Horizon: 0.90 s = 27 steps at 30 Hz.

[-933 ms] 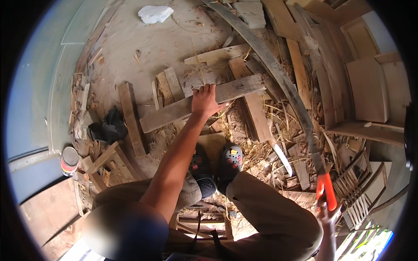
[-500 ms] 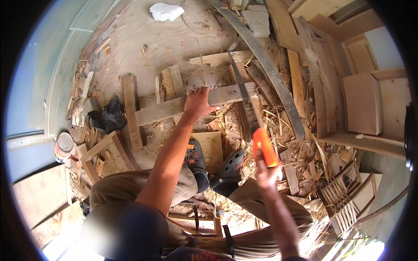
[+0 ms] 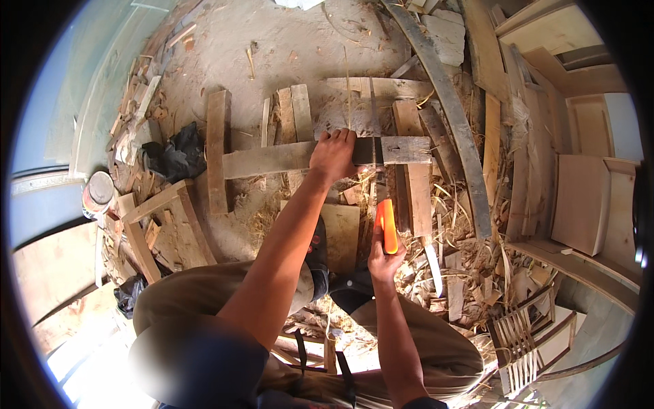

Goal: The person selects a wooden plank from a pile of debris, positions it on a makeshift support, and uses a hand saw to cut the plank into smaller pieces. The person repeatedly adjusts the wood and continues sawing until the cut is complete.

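Note:
A weathered wooden plank (image 3: 267, 161) lies crosswise over several other pieces of wood on the ground. My left hand (image 3: 332, 157) presses down on its middle, fingers curled over the far edge. In my right hand (image 3: 386, 264) is a handsaw (image 3: 388, 228), held by its orange handle. The narrow blade points away from me and crosses the plank just right of my left hand. A dark shadow band lies on the wood there, so I cannot tell how deep the teeth sit. Under the plank's right end runs a wooden block (image 3: 420, 198).
Wood scraps and shavings (image 3: 470, 290) litter the ground. A long dark curved board (image 3: 458, 123) lies to the right. At left are a black plastic bag (image 3: 176, 153) and a can (image 3: 101, 187). A knife-like pale blade (image 3: 433, 267) lies right of my saw hand.
The saw has shifted left along the plank, from near its right end to beside my left hand, and its blade now points straighter ahead. My left hand keeps its hold. The view has shifted.

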### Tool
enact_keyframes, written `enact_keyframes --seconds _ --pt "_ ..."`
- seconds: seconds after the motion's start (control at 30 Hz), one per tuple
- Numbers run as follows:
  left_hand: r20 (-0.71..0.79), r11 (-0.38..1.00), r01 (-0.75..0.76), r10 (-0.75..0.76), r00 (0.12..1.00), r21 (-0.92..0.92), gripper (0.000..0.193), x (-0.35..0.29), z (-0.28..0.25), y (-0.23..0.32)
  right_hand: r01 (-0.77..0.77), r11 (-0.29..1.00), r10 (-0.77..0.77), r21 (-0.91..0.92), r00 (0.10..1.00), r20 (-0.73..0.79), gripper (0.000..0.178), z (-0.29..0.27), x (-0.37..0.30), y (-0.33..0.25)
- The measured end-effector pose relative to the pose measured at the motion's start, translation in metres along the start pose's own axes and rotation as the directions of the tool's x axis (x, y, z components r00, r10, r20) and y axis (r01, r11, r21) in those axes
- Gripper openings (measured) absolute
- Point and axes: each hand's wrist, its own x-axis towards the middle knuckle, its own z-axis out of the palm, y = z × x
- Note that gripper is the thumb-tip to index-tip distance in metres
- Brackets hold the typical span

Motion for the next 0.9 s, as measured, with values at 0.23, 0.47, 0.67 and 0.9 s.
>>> enact_keyframes --seconds 0.23,0.47,0.67,0.9 --pt "-0.002 1.000 -0.011 0.011 1.000 0.000 0.077 0.001 0.000 0.000 -0.073 0.995 0.068 0.074 0.995 0.068 0.010 -0.014 -0.008 0.007" --pt "-0.131 0.983 -0.148 0.133 0.982 -0.113 0.073 -0.004 0.004 -0.017 -0.204 0.978 0.192 0.039 0.961 0.200 0.017 -0.017 -0.005 0.007" --pt "-0.246 0.933 0.166 -0.251 0.936 -0.320 0.046 0.014 0.009 0.007 -0.154 0.969 0.193 -0.194 0.961 0.198 0.025 -0.017 0.002 0.006" --pt "-0.072 0.920 0.356 -0.372 0.926 -0.165 0.052 0.020 0.005 0.007 0.132 0.952 -0.042 -0.275 0.950 0.309 0.015 -0.039 -0.035 0.000"
